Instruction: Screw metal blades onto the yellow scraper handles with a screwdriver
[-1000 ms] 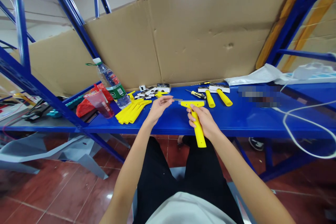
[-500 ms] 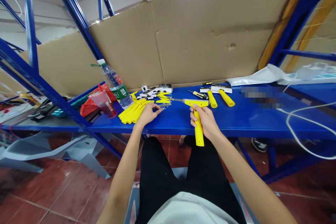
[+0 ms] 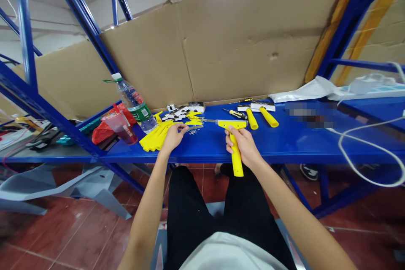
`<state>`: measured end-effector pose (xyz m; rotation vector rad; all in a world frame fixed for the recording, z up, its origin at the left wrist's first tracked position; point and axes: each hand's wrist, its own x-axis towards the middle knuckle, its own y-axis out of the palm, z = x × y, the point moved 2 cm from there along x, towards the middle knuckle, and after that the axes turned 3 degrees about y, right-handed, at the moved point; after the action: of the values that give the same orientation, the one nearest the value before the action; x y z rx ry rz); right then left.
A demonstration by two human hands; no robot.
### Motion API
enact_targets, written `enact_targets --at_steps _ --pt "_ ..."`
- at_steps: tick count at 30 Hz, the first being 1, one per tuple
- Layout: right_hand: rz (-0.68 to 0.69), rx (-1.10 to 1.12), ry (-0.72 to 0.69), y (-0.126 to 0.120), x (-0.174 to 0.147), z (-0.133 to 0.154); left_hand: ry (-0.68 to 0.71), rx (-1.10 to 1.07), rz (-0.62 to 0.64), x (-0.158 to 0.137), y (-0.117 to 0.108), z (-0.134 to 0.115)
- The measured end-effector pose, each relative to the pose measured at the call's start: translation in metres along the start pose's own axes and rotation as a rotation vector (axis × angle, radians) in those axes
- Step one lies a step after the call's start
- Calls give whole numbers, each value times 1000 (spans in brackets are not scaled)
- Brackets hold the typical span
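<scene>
My right hand [image 3: 242, 141] is wrapped around the handle of a yellow T-shaped scraper [image 3: 237, 164], held above the front of the blue table. A thin metal blade strip lies along its crosspiece, which points left and right. My left hand [image 3: 174, 136] has thumb and forefinger pinched together; whatever is between them is too small to make out. Those fingertips are just left of a scatter of tiny screws [image 3: 193, 131]. Beside and partly behind the left hand lies a pile of yellow handles [image 3: 152, 140]. Yellow head pieces [image 3: 193, 122] lie beyond the fingers.
A screwdriver [image 3: 238, 114] lies behind the scraper. Two finished-looking yellow scrapers [image 3: 268, 117] rest farther right on small boxes. At the left stand a water bottle [image 3: 139, 107] and a red cup [image 3: 122, 128]. A white cable [image 3: 344, 147] loops over the right edge.
My left fingertips have lifted slightly away from the screws, up and left, now pinched closer together. My right hand still grips the scraper. The whole view has shifted slightly.
</scene>
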<state>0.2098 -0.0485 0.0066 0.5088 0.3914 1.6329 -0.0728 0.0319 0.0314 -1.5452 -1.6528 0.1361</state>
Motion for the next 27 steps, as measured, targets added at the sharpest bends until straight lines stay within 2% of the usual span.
enact_targets --at_steps 3,4,7,10,13,16,20,27 --pt "12 -15 5 2 -2 2 76 -61 -17 -4 7 -36" --pt "14 -16 6 3 -2 2 160 -131 7 -5 12 -53" --pt "6 -4 -6 3 -1 1 387 -279 131 -3 33 -104" --pt "19 2 -9 2 1 -1 475 -311 286 13 61 -133" --pt "27 9 -15 1 2 -2 464 -300 437 37 84 -139" --pt "26 12 7 0 2 -1 410 -333 547 54 95 -134" --pt "37 23 10 0 2 0 329 -403 705 61 95 -134" --pt "39 17 16 1 2 0 220 -432 824 71 92 -141"
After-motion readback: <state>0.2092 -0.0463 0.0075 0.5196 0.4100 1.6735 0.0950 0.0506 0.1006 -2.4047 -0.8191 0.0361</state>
